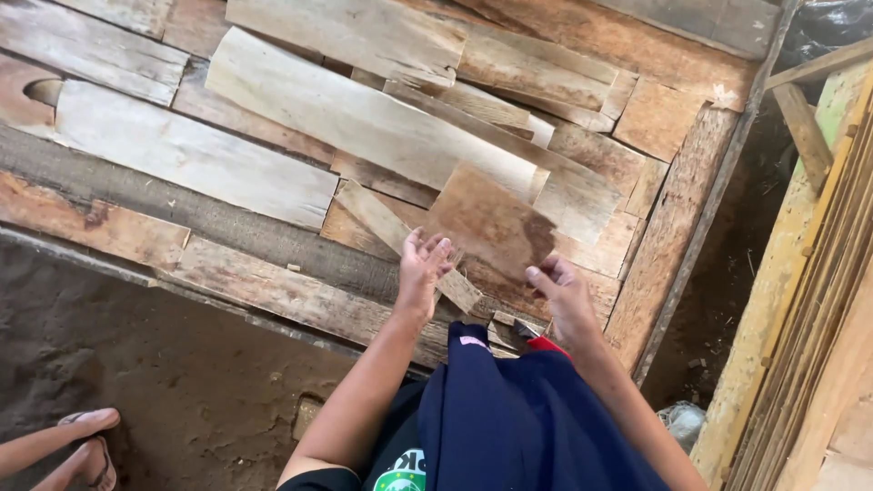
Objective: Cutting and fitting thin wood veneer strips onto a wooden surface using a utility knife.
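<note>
Down at floor level, two bare hands meet at one thin brown wood sheet (491, 223), a roughly square piece with a dark stain near its right lower corner. The left hand (422, 270) is at the sheet's lower left edge, fingers spread and loosely curled against it; whether it truly grips or only steadies the edge I cannot tell. The right hand (564, 295) pinches the lower right corner between thumb and fingers, a narrow hold on the sheet itself. The sheet is raised just above the heap of planks (300, 100), tilted a little, its upper edge overlapping one long pale board (364, 118) that runs slantwise across the pile.

Beneath the left hand lies one narrow slat (391, 232), angled down toward the person's knees. One dark, weathered beam (209, 218) crosses the whole left side under the loose boards. I count something like a dozen loose boards on the pile, though the overlaps make an exact number hard to give.

The person wears dark blue clothing (527, 427) that fills the bottom middle of the view. At the lower left corner are two feet (86, 445) of another person in sandals on the dirt floor (182, 382). Along the right edge stands a stack of thin yellowish strips (818, 300) on edge, too many and too close to count.
</note>
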